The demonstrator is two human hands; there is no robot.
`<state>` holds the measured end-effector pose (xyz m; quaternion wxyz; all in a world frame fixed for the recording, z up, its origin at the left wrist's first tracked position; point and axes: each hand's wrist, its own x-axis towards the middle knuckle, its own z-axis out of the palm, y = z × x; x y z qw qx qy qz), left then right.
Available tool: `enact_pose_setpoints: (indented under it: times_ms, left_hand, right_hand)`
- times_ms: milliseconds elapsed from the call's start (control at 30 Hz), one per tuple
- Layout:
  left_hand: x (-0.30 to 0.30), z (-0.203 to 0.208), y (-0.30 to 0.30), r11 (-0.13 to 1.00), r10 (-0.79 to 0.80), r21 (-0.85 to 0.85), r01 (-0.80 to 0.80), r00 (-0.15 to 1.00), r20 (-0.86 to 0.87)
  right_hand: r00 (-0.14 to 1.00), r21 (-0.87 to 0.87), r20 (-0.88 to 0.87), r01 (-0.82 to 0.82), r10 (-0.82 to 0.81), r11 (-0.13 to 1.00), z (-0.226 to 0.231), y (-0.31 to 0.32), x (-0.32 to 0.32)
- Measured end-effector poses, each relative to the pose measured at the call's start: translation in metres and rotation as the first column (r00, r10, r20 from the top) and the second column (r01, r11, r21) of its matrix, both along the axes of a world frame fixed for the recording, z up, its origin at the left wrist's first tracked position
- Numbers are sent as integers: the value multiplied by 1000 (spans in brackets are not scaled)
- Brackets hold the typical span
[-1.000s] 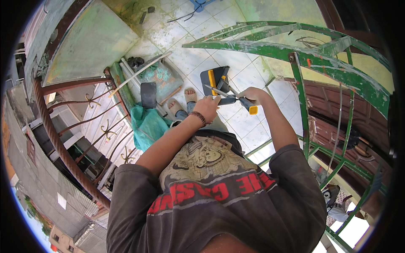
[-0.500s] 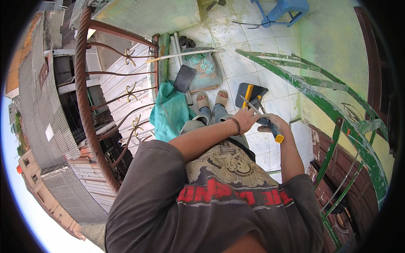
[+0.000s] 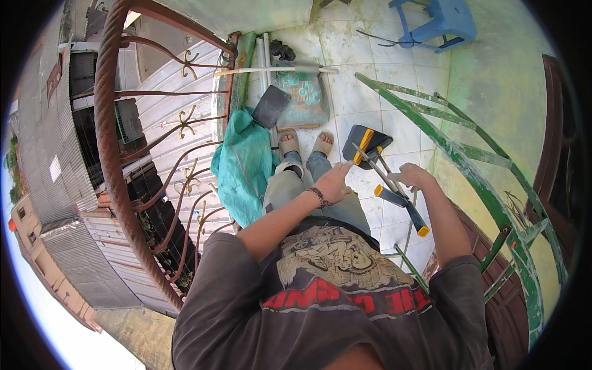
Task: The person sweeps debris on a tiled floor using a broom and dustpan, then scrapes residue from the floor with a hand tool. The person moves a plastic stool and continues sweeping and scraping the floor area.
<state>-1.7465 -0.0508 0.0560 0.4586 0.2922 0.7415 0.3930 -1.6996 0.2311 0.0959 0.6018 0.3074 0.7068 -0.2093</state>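
A pair of shears with dark blue, yellow-ended handles hangs before me, handles spread apart. My right hand closes its fingers at the blades near the pivot, and one long blade points up-left. My left hand, with a beaded bracelet at the wrist, is left of the blades and off them. Its index finger and thumb are apart, with nothing seen between them. Beyond the blades, a black dustpan with a yellow toothed strip stands on the tiles. Part of its long pole passes behind the shears.
A green metal ladder leans along the right side. Left of my feet lie a teal sack, a dark flat plate and a filled bag. A rusty railing borders the left. A blue stool stands far off.
My hands have moved apart, the left one drawing left off the shears. The shears' handles have spread, and both now show. My view has shifted slightly.
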Motion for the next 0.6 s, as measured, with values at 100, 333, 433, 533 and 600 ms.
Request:
enact_pose_setpoints:
  times_ms: [100,333,433,533,600]
  left_hand:
    - [-22,-103,-84,937,182,-307,-168,983,16]
    - [-49,-303,-218,529,498,-729,-435,855,-148]
    - [-85,-339,-200,614,577,-598,-515,810,-104]
    - [-114,-399,-189,655,604,-468,-593,783,-147]
    - [-129,-450,-195,698,482,-469,-541,839,-250]
  right_hand:
    - [960,-130,-122,-267,252,955,-27,-24,-64]
    - [970,-76,209,-108,121,991,-235,-86,-168]
    - [943,-73,137,314,-303,947,-349,-120,-144]
    - [754,-75,60,656,-654,751,-441,-165,-112]
    - [564,-88,38,824,-825,559,-493,-198,-92]
